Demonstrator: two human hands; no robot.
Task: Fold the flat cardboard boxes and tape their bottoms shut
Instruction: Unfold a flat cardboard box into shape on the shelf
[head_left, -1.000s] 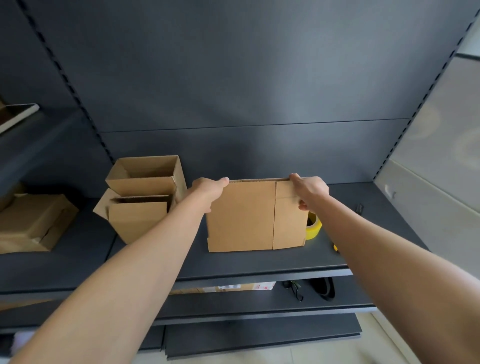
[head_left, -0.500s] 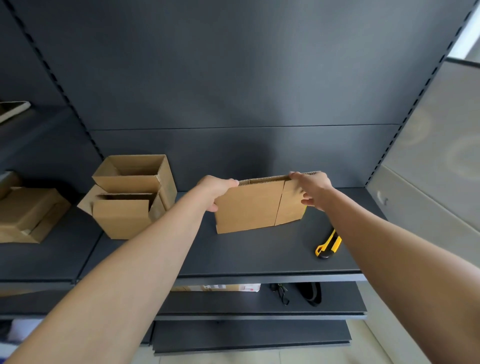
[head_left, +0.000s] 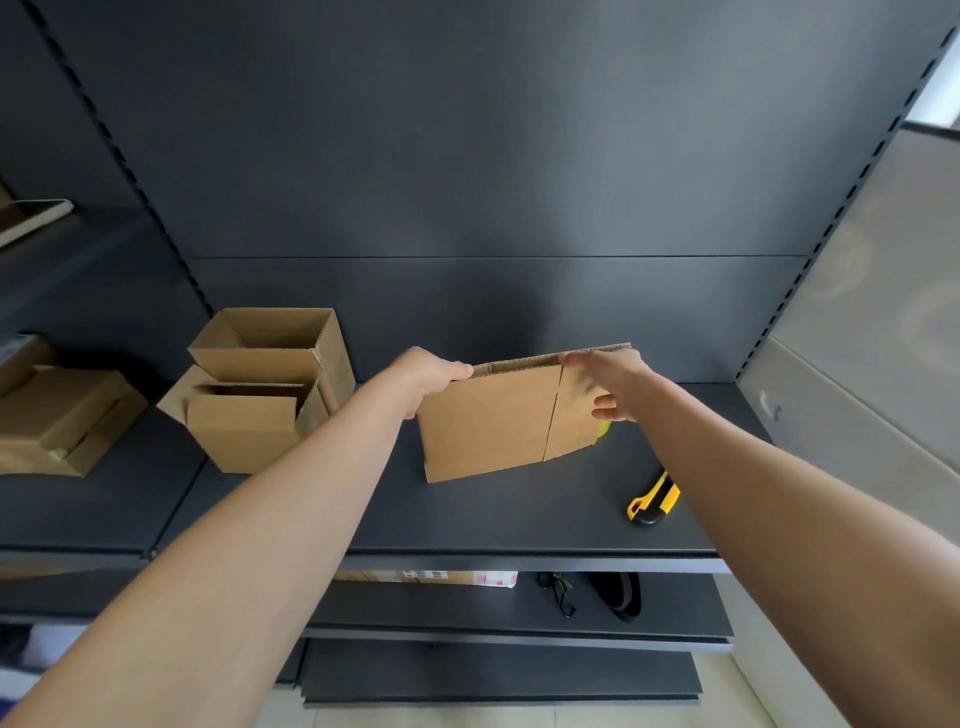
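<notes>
Tilting above the dark grey shelf (head_left: 519, 519), the flat cardboard box (head_left: 488, 421) is gripped at its top corners, with the left hand (head_left: 426, 376) curled over one and the right hand (head_left: 608, 382) hooked over the other. Two open boxes (head_left: 260, 395) sit to its left by the grey back panel (head_left: 467, 182). A yellow knife (head_left: 652, 501) lies to its right.

flat box (head_left: 488, 421): matt brown corrugated cardboard | shelf (head_left: 519, 514): matt dark-grey, smooth, metal-looking | utility knife (head_left: 652, 501): glossy yellow-and-black plastic | folded boxes (head_left: 260, 395): matt cardboard

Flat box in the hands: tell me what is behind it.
Only a yellow sliver peeks past the flat box's lower right corner; the rest is covered, so unidentifiable.
</notes>
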